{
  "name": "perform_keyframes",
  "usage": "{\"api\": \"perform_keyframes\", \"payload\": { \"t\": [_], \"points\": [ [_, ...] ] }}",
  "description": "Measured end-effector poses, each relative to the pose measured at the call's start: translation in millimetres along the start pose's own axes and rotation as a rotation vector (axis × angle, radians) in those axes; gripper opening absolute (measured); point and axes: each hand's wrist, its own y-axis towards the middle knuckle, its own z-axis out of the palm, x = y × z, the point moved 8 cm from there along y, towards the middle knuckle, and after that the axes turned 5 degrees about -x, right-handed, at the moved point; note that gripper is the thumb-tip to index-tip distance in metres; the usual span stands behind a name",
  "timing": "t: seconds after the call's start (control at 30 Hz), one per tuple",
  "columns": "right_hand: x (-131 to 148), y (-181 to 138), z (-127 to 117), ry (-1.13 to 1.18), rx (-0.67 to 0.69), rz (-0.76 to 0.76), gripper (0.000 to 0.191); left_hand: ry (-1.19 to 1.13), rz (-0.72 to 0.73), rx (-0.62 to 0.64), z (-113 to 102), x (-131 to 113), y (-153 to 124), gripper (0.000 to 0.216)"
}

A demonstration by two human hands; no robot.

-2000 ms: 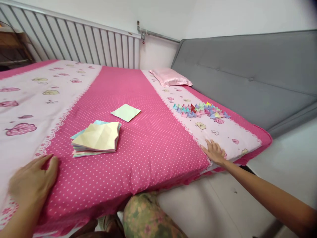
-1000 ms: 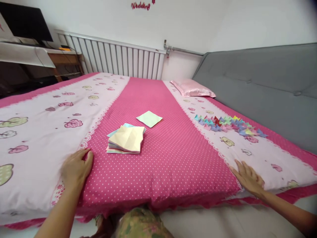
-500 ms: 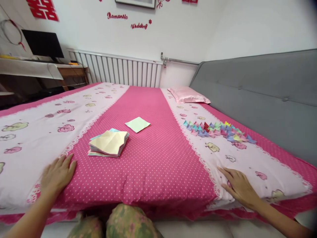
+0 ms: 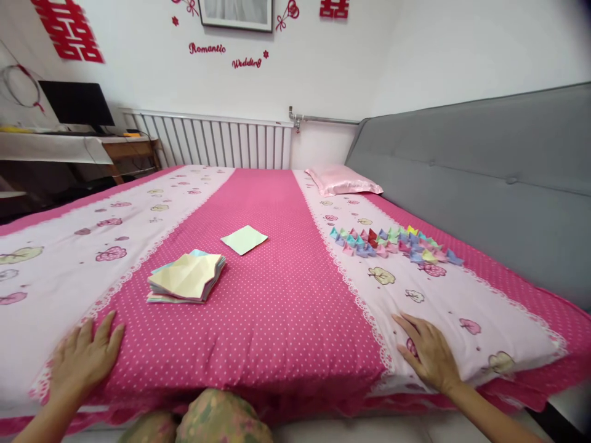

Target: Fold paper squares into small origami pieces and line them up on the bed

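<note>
Pink polka-dot bedspread (image 4: 286, 335) takes up most of the view, with pale strips on both sides printed with little trees and edged in lace pattern. Both hands are resting on it, palm down and not gripping anything. Left hand (image 4: 85, 354) sits over the lace edging near the front of the bed, fingers spread a bit, partly on the pink and partly on the pale strip. Right hand (image 4: 429, 354) is on the other pale strip, fingers loosely stretched out and thumb apart from them.

Paper-wise, a stack of square paper sheets (image 4: 187, 277) lies on the pink part, beyond the left hand and not touching it. Creased cream sheet on top, blue corner poking out behind, edges pretty uneven. Just past it, a pale green square sheet (image 4: 244, 239) lies flat by itself. Over on the right-hand pale strip there's a cluster of small folded paper pieces (image 4: 392, 247), pointy and kinda boat-like, in blue, pink, green, purple, yellow and one dark red. They're beyond the right hand, well apart from it.

Further back: shiny pink pillow (image 4: 341, 181) near the grey padded headboard (image 4: 484, 144), white radiator (image 4: 207, 143) along the wall, and a black monitor (image 4: 76, 104) on a desk at far left.
</note>
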Motion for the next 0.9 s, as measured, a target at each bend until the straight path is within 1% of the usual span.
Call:
{"api": "perform_keyframes", "payload": {
  "t": [0.07,0.2,0.37,0.5,0.9],
  "points": [
    [0,-1,1,-0.003,-0.001,-0.002,0.055,0.104,0.030,-0.016,3,-1,0,0.064],
    [-2,-5,3,-0.019,-0.005,-0.001,0.055,0.171,-0.012,-0.017,4,2,-3,0.058],
    [-2,-8,5,-0.048,-0.006,-0.018,0.053,0.112,0.045,-0.002,0,-7,-9,0.062],
    [-2,-8,5,-0.071,-0.005,-0.011,0.052,0.079,0.042,-0.029,-4,-9,-11,0.062],
    [-2,-10,6,-0.117,0.028,-0.010,0.052,0.054,0.041,-0.037,-2,-11,-14,0.062]
  ]
}}
